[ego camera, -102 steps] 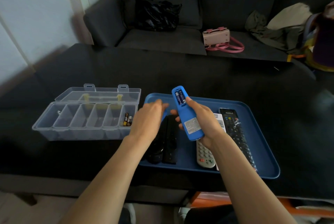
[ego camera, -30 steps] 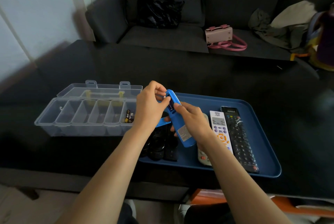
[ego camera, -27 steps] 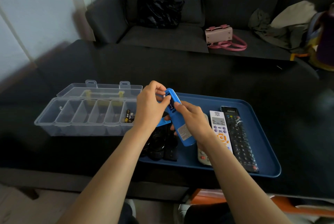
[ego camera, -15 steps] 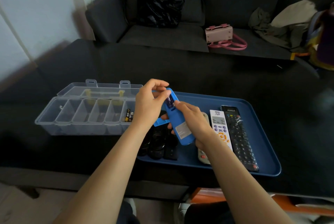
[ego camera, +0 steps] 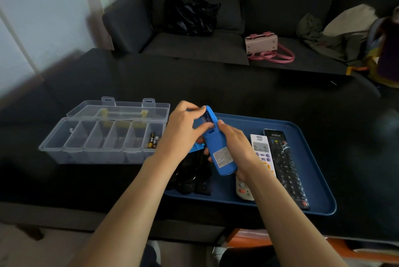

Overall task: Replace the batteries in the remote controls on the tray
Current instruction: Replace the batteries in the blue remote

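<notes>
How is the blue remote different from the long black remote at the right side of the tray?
The blue remote is held up in both hands, back side showing, its battery bay open; the black remote lies flat on the tray, buttons up, untouched. The blue one looks shorter and chunkier, the black one longer. Both are slim bars.

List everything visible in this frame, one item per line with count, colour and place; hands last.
Tray: 1, blue, on table, right of box.
Blue remote: 1, held above tray, battery bay open.
Battery cover: 1, blue, under left hand.
White remotes: 2, on tray.
Black remotes: several, on tray; left group unclear.
Box: 1, clear, open, left of tray.
Batteries: a few, rightmost compartment.
Table: 1, black.
Sofa: 1, dark grey, behind.
Handbag: 1, pink, on sofa.
Black bag: 1, on sofa.
Left hand: at battery bay.
Right hand: grips blue remote.
</notes>
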